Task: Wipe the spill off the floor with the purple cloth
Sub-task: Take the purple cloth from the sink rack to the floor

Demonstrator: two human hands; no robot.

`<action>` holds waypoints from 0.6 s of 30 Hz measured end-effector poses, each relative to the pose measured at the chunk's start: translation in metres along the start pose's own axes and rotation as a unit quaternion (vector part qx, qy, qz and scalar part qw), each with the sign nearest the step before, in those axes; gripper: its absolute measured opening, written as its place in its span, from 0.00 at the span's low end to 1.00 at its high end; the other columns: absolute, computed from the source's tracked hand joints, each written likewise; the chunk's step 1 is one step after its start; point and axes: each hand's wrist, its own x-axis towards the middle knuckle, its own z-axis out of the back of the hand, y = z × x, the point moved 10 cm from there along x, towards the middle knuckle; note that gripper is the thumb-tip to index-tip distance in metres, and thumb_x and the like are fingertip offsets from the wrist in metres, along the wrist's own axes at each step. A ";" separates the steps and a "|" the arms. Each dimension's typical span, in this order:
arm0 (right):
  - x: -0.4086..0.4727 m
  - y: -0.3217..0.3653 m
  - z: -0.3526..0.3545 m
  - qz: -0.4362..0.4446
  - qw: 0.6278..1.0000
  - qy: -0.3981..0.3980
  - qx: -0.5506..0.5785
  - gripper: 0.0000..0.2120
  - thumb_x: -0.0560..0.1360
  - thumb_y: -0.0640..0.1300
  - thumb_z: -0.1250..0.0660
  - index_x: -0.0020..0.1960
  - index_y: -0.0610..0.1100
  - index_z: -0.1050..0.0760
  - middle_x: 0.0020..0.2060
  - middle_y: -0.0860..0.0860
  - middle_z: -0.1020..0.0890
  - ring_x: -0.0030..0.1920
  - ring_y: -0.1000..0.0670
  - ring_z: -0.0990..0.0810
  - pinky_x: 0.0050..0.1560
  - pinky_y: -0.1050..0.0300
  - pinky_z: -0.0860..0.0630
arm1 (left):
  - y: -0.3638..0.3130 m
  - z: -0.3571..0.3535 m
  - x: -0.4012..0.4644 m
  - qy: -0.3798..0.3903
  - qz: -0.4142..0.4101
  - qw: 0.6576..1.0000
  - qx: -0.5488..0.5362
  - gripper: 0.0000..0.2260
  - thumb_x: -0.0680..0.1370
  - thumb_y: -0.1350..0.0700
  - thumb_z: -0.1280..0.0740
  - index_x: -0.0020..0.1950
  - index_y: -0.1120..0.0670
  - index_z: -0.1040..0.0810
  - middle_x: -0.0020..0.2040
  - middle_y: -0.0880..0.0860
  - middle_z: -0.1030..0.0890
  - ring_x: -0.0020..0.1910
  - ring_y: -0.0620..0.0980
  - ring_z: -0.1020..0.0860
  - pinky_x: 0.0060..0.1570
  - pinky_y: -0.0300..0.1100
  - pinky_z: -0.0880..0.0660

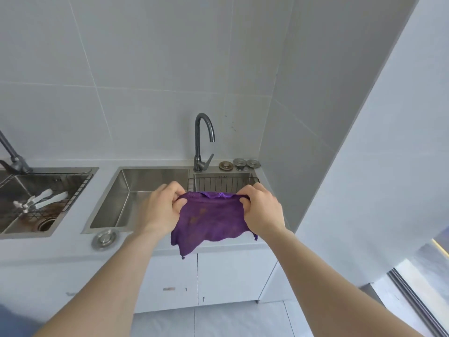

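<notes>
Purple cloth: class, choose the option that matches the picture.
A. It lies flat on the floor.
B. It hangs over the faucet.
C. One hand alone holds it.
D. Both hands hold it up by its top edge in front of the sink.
D: the left hand and the right hand each pinch a top corner of the purple cloth, which hangs spread out in front of the sink.

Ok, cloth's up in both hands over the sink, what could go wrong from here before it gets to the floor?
The purple cloth is pinched only along its top edge by the left hand and right hand; a loose pinch could drop it into the sink. It shows brownish stains, so it might smear the floor rather than clean it. No spill is visible on the floor in view, so the wipe could miss it.
</notes>
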 end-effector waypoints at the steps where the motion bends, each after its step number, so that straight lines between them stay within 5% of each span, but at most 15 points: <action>1: -0.007 -0.004 0.002 -0.002 1.000 0.001 0.000 0.12 0.83 0.42 0.40 0.59 0.51 0.20 0.52 0.48 0.22 0.49 0.41 0.21 0.44 0.51 0.26 | -0.003 -0.002 -0.007 0.000 -0.001 1.000 0.001 0.02 0.80 0.53 0.32 0.50 0.46 0.23 0.46 0.46 0.20 0.46 0.52 0.21 0.43 0.45 0.29; 10: -0.079 -0.057 0.016 -0.021 0.999 0.018 0.030 0.10 0.82 0.41 0.39 0.55 0.48 0.20 0.53 0.49 0.21 0.50 0.41 0.21 0.45 0.50 0.27 | -0.036 -0.037 -0.081 0.025 0.012 1.000 -0.005 0.05 0.79 0.55 0.31 0.47 0.45 0.25 0.45 0.46 0.21 0.43 0.52 0.22 0.45 0.47 0.26; 18: -0.148 -0.125 -0.041 -0.061 0.994 0.071 0.055 0.07 0.81 0.40 0.41 0.53 0.45 0.25 0.50 0.49 0.19 0.45 0.43 0.24 0.42 0.52 0.31 | -0.018 -0.131 -0.157 0.086 0.053 0.995 -0.020 0.02 0.80 0.55 0.33 0.51 0.47 0.24 0.52 0.46 0.21 0.41 0.52 0.19 0.48 0.49 0.26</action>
